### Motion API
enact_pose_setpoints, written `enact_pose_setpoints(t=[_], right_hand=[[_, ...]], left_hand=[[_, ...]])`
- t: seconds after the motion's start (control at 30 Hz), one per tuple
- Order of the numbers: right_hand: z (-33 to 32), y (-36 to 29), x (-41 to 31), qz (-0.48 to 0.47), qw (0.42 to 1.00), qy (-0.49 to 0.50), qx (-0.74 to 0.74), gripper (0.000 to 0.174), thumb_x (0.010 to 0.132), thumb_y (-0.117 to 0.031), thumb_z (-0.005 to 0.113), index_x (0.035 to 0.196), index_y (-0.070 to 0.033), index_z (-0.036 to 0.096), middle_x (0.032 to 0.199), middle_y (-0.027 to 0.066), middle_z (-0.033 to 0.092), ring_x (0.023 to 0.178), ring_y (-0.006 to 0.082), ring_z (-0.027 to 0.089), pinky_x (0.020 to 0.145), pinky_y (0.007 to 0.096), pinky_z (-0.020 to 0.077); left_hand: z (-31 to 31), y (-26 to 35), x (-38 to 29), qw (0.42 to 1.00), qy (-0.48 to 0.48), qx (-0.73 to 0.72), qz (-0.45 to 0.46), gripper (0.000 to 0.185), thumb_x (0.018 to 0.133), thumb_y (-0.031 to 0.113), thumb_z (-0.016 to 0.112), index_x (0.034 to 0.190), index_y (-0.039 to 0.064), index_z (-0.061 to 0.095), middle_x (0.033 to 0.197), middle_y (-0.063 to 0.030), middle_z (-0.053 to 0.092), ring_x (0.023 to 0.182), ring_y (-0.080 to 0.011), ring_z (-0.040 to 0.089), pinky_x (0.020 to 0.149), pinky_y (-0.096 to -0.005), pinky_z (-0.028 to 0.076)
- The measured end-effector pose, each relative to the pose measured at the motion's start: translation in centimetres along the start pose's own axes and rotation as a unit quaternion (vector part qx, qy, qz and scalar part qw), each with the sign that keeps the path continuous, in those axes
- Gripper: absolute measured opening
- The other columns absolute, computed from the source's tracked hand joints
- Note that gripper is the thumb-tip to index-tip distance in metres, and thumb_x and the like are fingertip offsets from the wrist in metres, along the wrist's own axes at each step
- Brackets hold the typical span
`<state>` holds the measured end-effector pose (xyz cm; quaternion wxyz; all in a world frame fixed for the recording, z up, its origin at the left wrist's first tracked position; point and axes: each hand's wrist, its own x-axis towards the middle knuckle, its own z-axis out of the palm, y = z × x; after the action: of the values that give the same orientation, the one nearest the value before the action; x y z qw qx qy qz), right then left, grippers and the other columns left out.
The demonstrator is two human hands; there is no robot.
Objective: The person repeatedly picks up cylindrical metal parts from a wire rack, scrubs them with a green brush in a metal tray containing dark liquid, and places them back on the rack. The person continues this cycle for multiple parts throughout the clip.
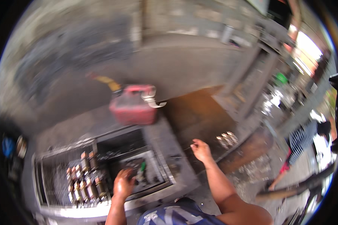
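Observation:
My left hand (124,182) is over a dark metal tray (155,157); blur hides whether its curled fingers hold anything. A small green object (142,166) lies in that tray, just right of the hand. Left of it, several cylindrical metal parts with coppery ends (84,189) stand in rows in a metal-framed compartment (38,180). My right hand (201,150) is raised over a brown, rusty-looking surface (197,115), fingers partly spread, with nothing visible in it. A small group of similar metal parts (227,140) lies on that surface, right of the hand.
Behind the trays stands a red plastic container (135,108) with a pale strap (150,99) and a yellow piece (108,83). A concrete wall (186,62) rises beyond. At right are a wooden frame (250,81), mixed scrap (276,98) and a person in a striped top (302,140).

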<state>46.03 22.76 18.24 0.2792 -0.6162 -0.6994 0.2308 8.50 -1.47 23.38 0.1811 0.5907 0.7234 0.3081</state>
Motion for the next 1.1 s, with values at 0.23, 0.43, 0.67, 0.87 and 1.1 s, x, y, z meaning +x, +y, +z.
enact_pose_setpoints(t=[0.23, 0.43, 0.67, 0.87, 1.1], right_hand=[[-8.8, 18.7, 4.3, 0.168, 0.968, 0.052, -0.180, 0.044, 0.091, -0.027, 0.070, 0.124, 0.001, 0.065, 0.107, 0.0210, 0.074, 0.106, 0.0341, 0.070, 0.092, 0.0452, 0.0559], [-9.3, 21.8, 3.1, -0.004, 0.949, 0.088, -0.302, 0.040, 0.088, -0.035, 0.076, 0.115, -0.006, 0.073, 0.113, 0.0145, 0.072, 0.114, 0.0353, 0.064, 0.101, 0.0454, 0.0498], [-7.4, 23.0, 4.8, 0.143, 0.951, -0.051, -0.270, 0.044, 0.088, -0.030, 0.080, 0.110, 0.005, 0.065, 0.112, 0.0274, 0.068, 0.106, 0.0447, 0.066, 0.093, 0.0524, 0.0529], [-5.3, 12.4, 3.6, 0.044, 0.994, -0.035, 0.090, 0.036, 0.095, -0.031, 0.072, 0.097, 0.005, 0.066, 0.083, 0.0190, 0.068, 0.075, 0.0303, 0.063, 0.073, 0.0462, 0.0481], [3.5, -11.8, -4.4, -0.192, 0.933, -0.268, 0.147, 0.037, 0.090, -0.028, 0.077, 0.105, 0.003, 0.064, 0.093, 0.0251, 0.070, 0.088, 0.0427, 0.070, 0.081, 0.0502, 0.0540]], left_hand=[[6.4, 4.9, 1.3, 0.997, -0.050, -0.010, -0.065, 0.036, 0.080, 0.007, 0.079, 0.115, -0.001, 0.070, 0.105, -0.0194, 0.071, 0.097, -0.0348, 0.071, 0.086, -0.0414, 0.058], [9.6, 6.8, 1.1, 0.990, -0.084, 0.065, -0.096, 0.040, 0.090, 0.025, 0.075, 0.122, 0.002, 0.069, 0.122, -0.0199, 0.069, 0.115, -0.0379, 0.066, 0.099, -0.0451, 0.052], [10.1, 8.4, 1.1, 0.992, -0.110, 0.037, -0.054, 0.039, 0.094, 0.024, 0.069, 0.128, 0.003, 0.066, 0.123, -0.0206, 0.068, 0.117, -0.0368, 0.064, 0.102, -0.0440, 0.051], [11.3, 8.3, 2.2, 0.968, -0.073, -0.193, -0.143, 0.043, 0.096, 0.026, 0.072, 0.129, 0.000, 0.064, 0.121, -0.0179, 0.071, 0.111, -0.0278, 0.069, 0.099, -0.0384, 0.054], [14.6, 7.2, 4.3, 0.691, -0.058, -0.693, -0.199, 0.062, 0.099, 0.047, 0.068, 0.146, 0.013, 0.046, 0.136, -0.0074, 0.059, 0.129, -0.0202, 0.054, 0.107, -0.0398, 0.046]])
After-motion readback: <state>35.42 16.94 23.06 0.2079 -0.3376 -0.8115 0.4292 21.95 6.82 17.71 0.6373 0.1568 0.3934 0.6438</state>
